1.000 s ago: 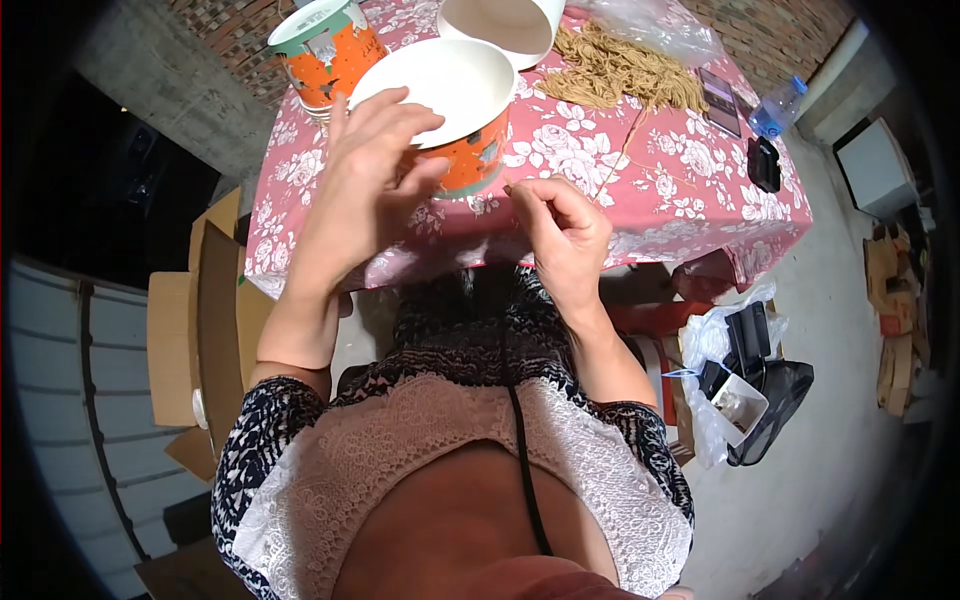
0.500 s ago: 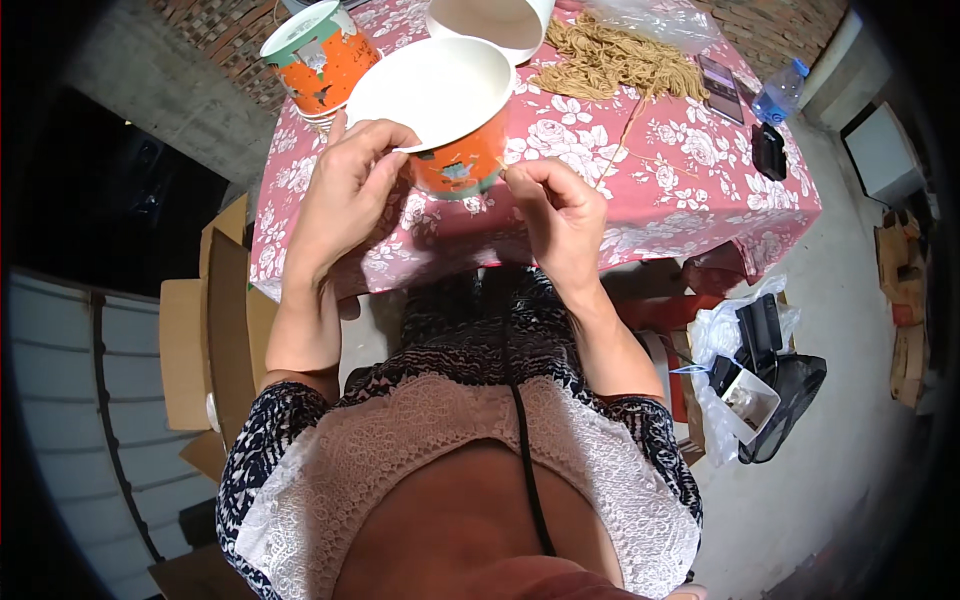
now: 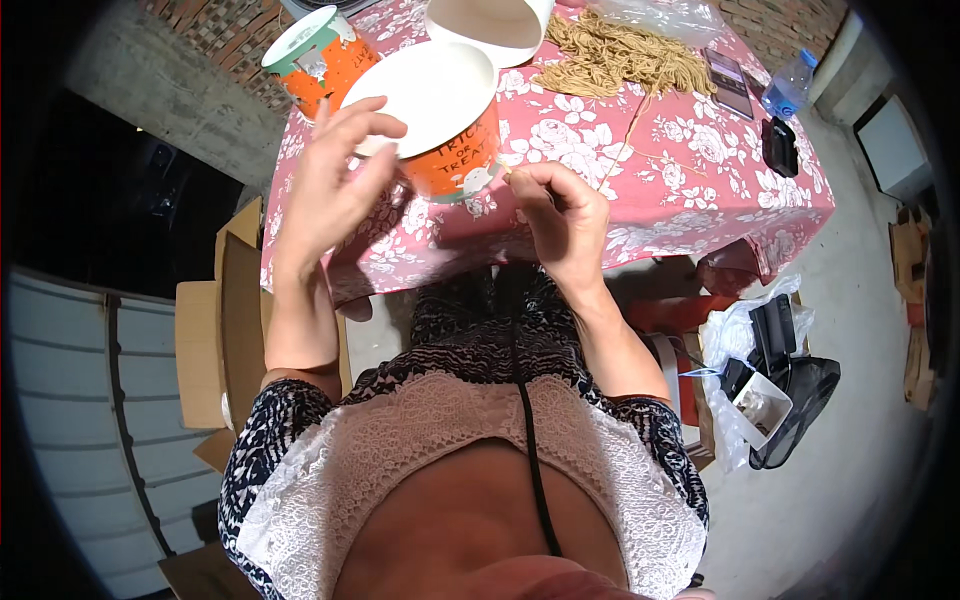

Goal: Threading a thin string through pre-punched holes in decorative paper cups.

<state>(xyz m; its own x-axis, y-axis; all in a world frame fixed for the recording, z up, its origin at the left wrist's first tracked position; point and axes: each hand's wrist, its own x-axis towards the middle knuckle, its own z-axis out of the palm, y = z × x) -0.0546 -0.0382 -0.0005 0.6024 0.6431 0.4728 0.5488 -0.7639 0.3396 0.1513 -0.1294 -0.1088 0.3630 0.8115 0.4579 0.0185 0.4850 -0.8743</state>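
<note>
This looks like a makeshift work spot in a yard or open shed beside a house rather than a proper workshop. A brick wall runs along the upper left of the frame, bare concrete floor fills the right, and flattened cardboard boxes lean at the left. The surface at the top wears a pink flowered cloth and carries paper buckets and a heap of tan cord.
</note>
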